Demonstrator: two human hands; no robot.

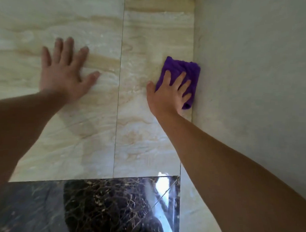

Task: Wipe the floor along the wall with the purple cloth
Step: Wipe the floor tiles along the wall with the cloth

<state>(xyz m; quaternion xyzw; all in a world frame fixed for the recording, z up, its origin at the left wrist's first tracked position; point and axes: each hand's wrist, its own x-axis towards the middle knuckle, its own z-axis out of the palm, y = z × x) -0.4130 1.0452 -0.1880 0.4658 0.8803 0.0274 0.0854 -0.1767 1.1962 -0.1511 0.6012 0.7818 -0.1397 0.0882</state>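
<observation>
Glossy beige marble floor, dark marble strip, grey wall.

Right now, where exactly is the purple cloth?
In the head view the purple cloth lies on the beige floor tile at the right, against the wall, pressed flat under the right hand.

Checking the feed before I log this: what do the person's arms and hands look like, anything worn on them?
Both arms are bare as far as the view shows: no sleeves, gloves, watch or bands. The left hand and right hand show no rings or markings that I can make out; the left is slightly blurred.
</observation>
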